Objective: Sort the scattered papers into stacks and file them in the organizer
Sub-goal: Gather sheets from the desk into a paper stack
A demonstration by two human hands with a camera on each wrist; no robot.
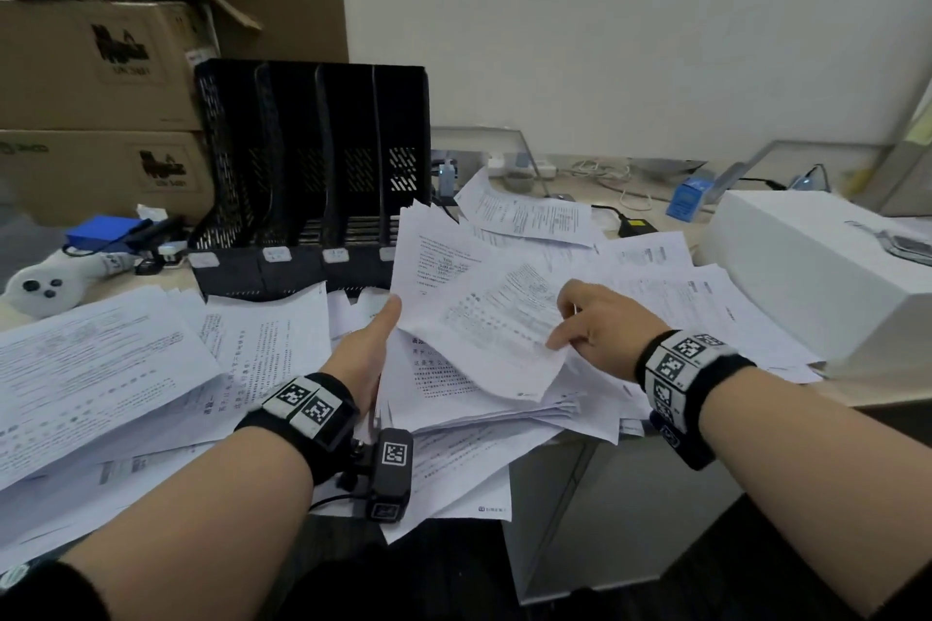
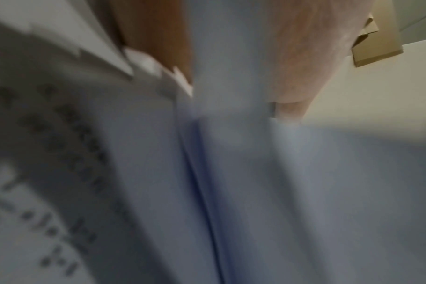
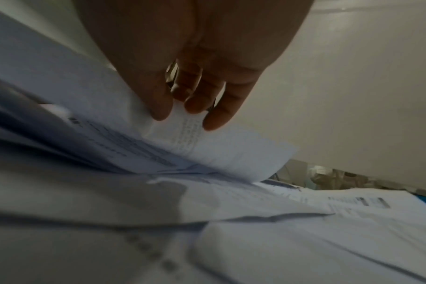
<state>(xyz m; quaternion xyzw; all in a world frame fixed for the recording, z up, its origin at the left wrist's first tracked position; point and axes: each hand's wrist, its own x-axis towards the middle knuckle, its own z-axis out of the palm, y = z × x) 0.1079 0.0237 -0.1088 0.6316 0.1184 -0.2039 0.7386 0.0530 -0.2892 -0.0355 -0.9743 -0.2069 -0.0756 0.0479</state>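
Head view: the left hand [image 1: 370,348] grips a loose sheaf of papers [image 1: 454,298] above the littered tabletop [image 1: 570,189], before the organizer [image 1: 312,166]; the right hand [image 1: 600,328] pinches one sheet's edge; light, limp, slippery, best held by edges; left fingers hidden, print blurred.

Brown cardboard boxes [image 1: 96,66] stacked at back left against the wall. White handheld controller [image 1: 43,290] with dark buttons on desk at left; a blue flat pack [image 1: 103,231] lies just behind it. Large white box [image 1: 807,277] at right. Small blue carton [image 1: 687,198] near the wall, cables and a black adapter [image 1: 636,224] close by.
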